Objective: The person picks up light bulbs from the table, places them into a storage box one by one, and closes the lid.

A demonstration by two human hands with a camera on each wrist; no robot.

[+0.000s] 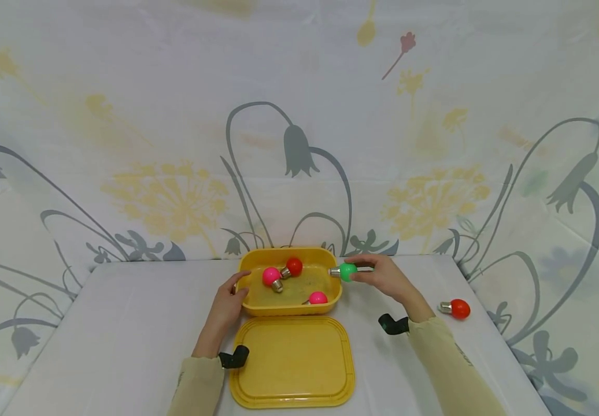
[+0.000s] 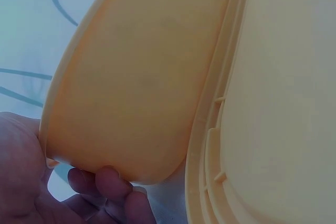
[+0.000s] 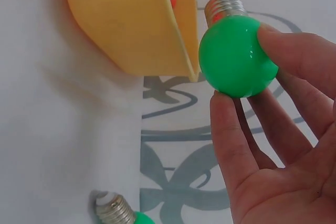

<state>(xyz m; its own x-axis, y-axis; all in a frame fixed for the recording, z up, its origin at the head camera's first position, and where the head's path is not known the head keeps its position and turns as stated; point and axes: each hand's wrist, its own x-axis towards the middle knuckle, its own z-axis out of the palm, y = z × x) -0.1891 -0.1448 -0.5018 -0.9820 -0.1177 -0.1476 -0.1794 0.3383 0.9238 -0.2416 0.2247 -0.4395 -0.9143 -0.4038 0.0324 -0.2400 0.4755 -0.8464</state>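
Note:
My right hand (image 1: 383,279) pinches a green light bulb (image 3: 236,56) by its round glass, between thumb and fingertips. In the head view its metal screw base points left, over the right rim of a yellow plastic box (image 1: 278,300). At the box's left end, my left hand (image 1: 228,300) holds the rim, and its curled fingers (image 2: 113,183) touch the outer wall in the left wrist view. Inside the box lie a pink bulb (image 1: 271,276), a red bulb (image 1: 294,266) and, by the near wall, another pink bulb (image 1: 318,297).
A yellow lid (image 1: 292,363) lies flat in front of the box. Another red bulb (image 1: 459,309) rests on the white table at the right. In the right wrist view a second green bulb (image 3: 118,211) lies on the table. Behind stands a flower-patterned cloth (image 1: 299,69).

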